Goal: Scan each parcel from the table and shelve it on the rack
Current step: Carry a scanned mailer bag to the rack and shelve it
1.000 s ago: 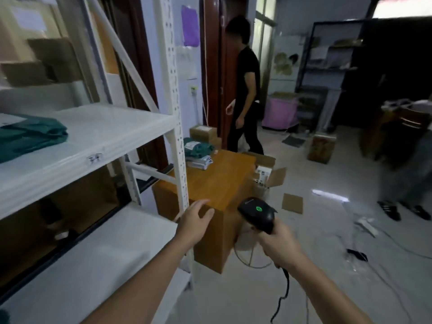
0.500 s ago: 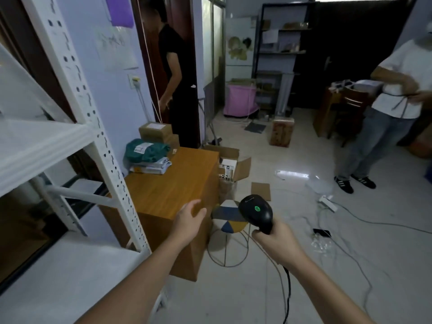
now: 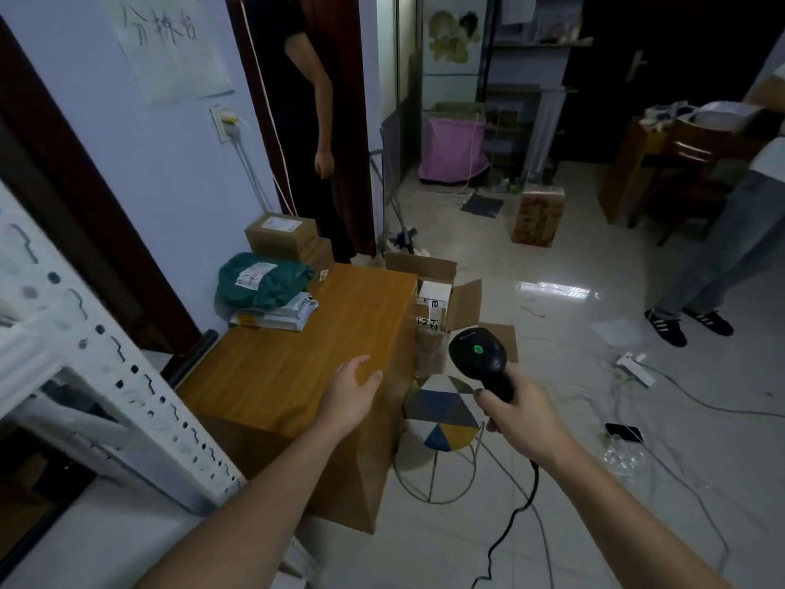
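Note:
The wooden table (image 3: 293, 359) stands ahead with parcels at its far left end: a green bag parcel (image 3: 261, 280) with a white label on top of flat white mailers (image 3: 276, 314), and brown cardboard boxes (image 3: 284, 235) behind them. My left hand (image 3: 352, 391) hovers empty over the table's near right edge, fingers relaxed. My right hand (image 3: 520, 418) grips a black corded barcode scanner (image 3: 482, 354) with a green light, held above a small stool. The white metal rack (image 3: 106, 376) is at the left.
An open carton (image 3: 439, 299) with boxes sits on the floor right of the table. A patterned stool (image 3: 444, 412) stands beneath the scanner. One person stands in the doorway (image 3: 308, 121), another at the far right (image 3: 730, 248). Cables, a power strip (image 3: 635, 367) and a phone (image 3: 623, 432) lie on the floor.
My view has swung right, away from the rack shelves and toward the table. Both hands have come nearer the table; the scanner stays in my right hand.

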